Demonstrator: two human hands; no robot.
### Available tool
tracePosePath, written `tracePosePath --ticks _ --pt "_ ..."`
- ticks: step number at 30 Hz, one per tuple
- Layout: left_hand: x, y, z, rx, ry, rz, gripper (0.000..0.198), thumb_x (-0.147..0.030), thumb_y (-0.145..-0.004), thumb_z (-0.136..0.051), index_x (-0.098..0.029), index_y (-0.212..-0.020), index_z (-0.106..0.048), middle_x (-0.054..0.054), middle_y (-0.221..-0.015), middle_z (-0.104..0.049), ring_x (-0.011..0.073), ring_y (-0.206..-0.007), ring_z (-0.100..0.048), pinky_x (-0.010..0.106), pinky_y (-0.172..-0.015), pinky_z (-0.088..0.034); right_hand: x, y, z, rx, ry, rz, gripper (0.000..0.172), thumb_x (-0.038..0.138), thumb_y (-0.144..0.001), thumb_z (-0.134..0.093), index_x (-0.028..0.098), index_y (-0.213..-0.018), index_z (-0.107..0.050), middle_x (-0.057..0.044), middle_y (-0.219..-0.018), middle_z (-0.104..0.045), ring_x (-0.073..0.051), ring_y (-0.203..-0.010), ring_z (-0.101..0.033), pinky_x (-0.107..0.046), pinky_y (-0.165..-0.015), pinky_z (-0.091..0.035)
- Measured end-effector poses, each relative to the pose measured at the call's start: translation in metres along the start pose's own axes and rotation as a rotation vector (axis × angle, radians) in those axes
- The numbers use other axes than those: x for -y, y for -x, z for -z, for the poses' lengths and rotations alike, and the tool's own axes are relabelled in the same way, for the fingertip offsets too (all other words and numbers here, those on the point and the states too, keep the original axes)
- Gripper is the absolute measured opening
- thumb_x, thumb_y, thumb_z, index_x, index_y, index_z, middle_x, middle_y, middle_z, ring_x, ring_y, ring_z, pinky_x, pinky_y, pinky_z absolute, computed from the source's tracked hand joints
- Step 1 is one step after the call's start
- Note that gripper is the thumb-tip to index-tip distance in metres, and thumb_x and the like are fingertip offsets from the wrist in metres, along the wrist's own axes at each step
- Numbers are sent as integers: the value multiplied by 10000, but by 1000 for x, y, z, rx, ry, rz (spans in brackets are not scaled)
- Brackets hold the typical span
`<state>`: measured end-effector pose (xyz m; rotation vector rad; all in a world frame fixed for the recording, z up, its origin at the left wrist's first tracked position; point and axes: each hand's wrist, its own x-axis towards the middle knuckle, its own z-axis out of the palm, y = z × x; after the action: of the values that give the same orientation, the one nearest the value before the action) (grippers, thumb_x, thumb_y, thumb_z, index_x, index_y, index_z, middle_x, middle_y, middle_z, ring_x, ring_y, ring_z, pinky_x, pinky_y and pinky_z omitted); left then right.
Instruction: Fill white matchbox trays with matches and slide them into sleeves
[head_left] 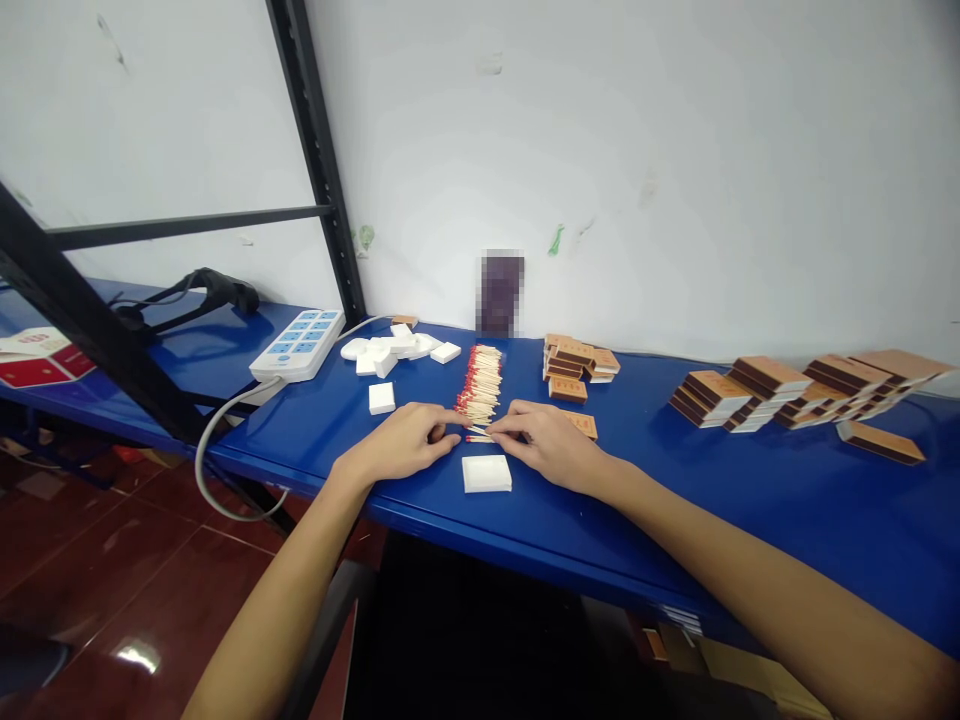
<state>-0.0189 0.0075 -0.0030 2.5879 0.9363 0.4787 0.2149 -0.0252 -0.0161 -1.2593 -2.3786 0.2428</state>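
A long heap of red-tipped matches (484, 385) lies on the blue table, heads to the left and bare ends to the right. At its near end, my left hand (401, 440) stretches its index finger to the match heads, with the thumb held apart below. From the other side, my right hand (551, 445) pinches the bare ends of a few matches between thumb and fingertips; exactly how many is hidden. Just in front of both hands sits a white matchbox tray (487, 474). Beyond my right hand, an orange matchbox sleeve (583, 425) is partly covered.
White trays (390, 350) are piled at left, with a single white tray (381, 398) nearer. Matchboxes (570, 360) stand stacked behind my right hand, and longer stacks (772, 390) line the right. A power strip (298, 343) with its cable lies beside the black rack post (319, 150).
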Motion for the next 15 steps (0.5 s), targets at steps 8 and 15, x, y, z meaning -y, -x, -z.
tracePosePath --ticks 8,15 --pt "0 0 0 1 -16 -27 353 -286 -921 -474 -255 -1233 -637 -25 -666 -524 121 -616 -475 230 -612 -354 -1 0 -4 -17 5 -3 214 227 -935 -503 201 -977 -712 -31 -781 -565 -148 -729 -526 -263 -649 -381" --pt "-2 0 0 7 -39 -20 363 -276 -927 -466 -261 -1256 -618 -25 -660 -508 133 -641 -488 230 -614 -347 -2 0 -5 -6 7 -5 234 238 -952 -475 213 -991 -705 -34 -818 -569 -145 -742 -527 -256 -646 -367"
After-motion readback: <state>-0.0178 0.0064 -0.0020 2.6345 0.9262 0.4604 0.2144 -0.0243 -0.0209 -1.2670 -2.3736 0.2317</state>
